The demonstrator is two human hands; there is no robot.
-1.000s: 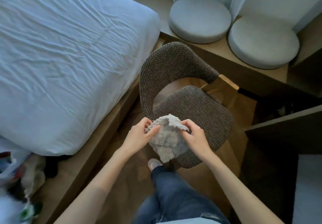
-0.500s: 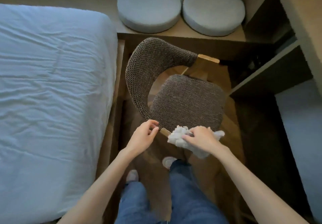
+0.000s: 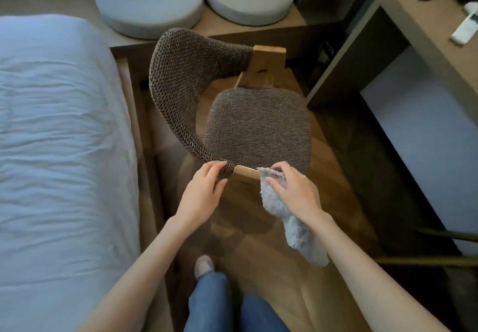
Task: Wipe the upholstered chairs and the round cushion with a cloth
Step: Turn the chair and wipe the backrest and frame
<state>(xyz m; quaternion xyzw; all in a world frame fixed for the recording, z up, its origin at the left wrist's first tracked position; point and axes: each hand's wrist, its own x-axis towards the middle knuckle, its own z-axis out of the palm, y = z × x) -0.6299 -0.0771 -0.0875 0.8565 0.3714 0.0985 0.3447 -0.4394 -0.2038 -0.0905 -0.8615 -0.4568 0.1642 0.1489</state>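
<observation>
Starting: right hand (image 3: pixel 294 192) holds cloth (image 3: pixel 287 218) at chair (image 3: pixel 256 130) seat's edge, left hand (image 3: pixel 204 189) grips backrest end; cushions (image 3: pixel 147 3) at the top of the frame look unwiped.

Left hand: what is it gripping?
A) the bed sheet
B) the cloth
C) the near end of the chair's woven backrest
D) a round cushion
C: the left hand curls round the near end of the woven backrest, while the cloth hangs from the right hand.

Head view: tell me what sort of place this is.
Probably a bedroom, perhaps a hotel room: a bed with white bedding, an upholstered chair beside it, and two round cushions behind.
</observation>
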